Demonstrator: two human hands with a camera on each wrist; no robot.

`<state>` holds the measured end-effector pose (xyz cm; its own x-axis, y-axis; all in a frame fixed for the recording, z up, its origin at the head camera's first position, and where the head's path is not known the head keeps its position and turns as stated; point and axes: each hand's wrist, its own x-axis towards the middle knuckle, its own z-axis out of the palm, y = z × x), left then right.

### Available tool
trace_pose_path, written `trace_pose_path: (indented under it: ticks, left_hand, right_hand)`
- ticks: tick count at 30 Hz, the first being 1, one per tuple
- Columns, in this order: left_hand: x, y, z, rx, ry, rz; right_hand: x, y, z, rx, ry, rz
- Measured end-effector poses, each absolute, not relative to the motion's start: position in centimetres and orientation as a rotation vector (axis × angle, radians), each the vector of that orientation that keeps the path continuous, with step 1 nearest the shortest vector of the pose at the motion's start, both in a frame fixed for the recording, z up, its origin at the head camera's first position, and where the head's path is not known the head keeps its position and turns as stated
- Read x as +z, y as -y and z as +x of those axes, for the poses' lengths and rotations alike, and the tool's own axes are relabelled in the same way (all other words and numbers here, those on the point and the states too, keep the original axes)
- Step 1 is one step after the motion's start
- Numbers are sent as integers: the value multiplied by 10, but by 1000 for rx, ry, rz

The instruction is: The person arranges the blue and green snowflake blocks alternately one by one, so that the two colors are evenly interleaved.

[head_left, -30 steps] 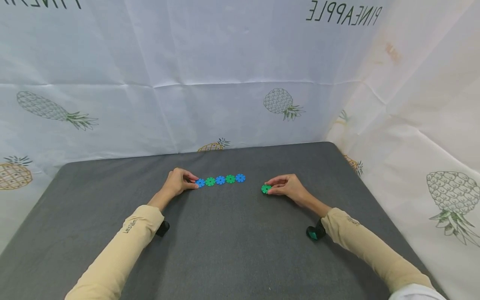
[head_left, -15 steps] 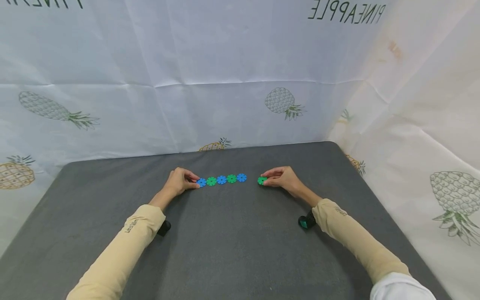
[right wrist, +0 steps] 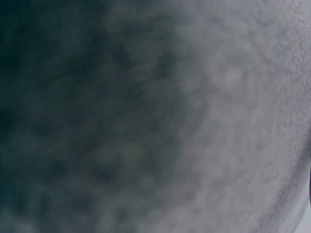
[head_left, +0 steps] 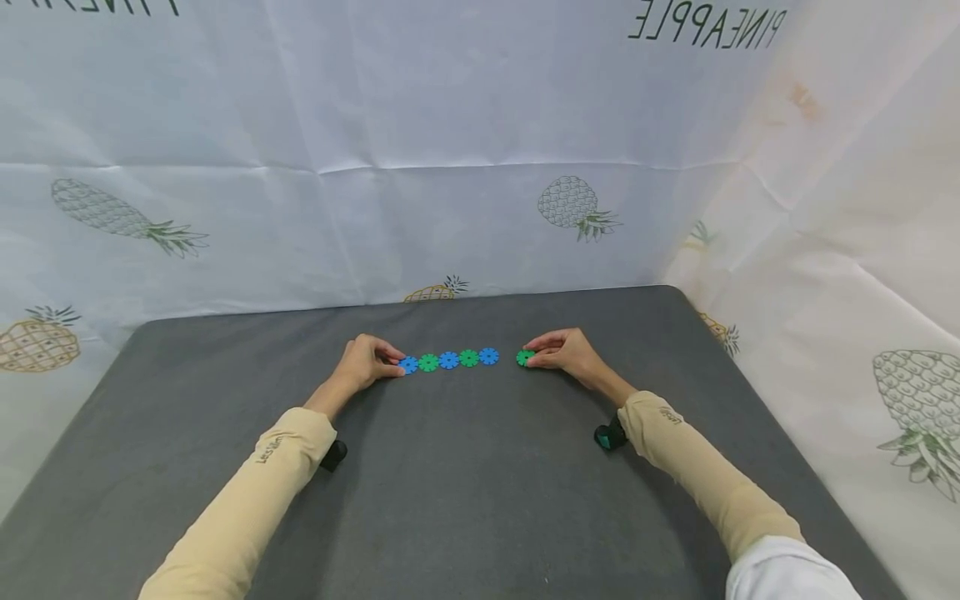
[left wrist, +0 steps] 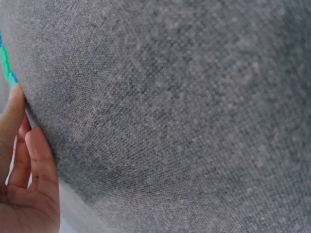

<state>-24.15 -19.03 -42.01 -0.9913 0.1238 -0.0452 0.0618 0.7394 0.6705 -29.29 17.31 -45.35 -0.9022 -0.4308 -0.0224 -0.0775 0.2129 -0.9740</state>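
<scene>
A row of notched plastic discs, blue and green by turns, runs across the far part of the table. My left hand (head_left: 365, 362) pinches the blue disc (head_left: 408, 365) at the row's left end between thumb and fingers. Beyond it come a green disc (head_left: 428, 362), a blue disc (head_left: 448, 360), another green disc (head_left: 468, 357) and a blue disc (head_left: 489, 356) at the right end. Just right of that end, a gap apart, my right hand (head_left: 570, 353) pinches a loose green disc (head_left: 525, 357). The left wrist view shows my left hand (left wrist: 29, 160) at its left edge.
A dark grey cloth covers the table (head_left: 450, 483). Behind it hangs a white curtain (head_left: 420, 225) printed with pineapples, which continues down the right side. A black wrist camera (head_left: 611, 435) sits under the right sleeve. Mostly blurred cloth fills the right wrist view.
My right hand has moved left and slightly away with the green disc, toward the row's right end, then slowed. My left hand keeps its pinch. The whole head view has shifted slightly.
</scene>
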Motion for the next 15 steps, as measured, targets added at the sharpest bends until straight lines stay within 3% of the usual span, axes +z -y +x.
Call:
trace_pose_path:
  ticks: [15]
  left_hand:
    - [-421, 190, -241, 1111, -2838, 114]
  right_hand:
    - [-455, -154, -301, -1726, -2291, -560]
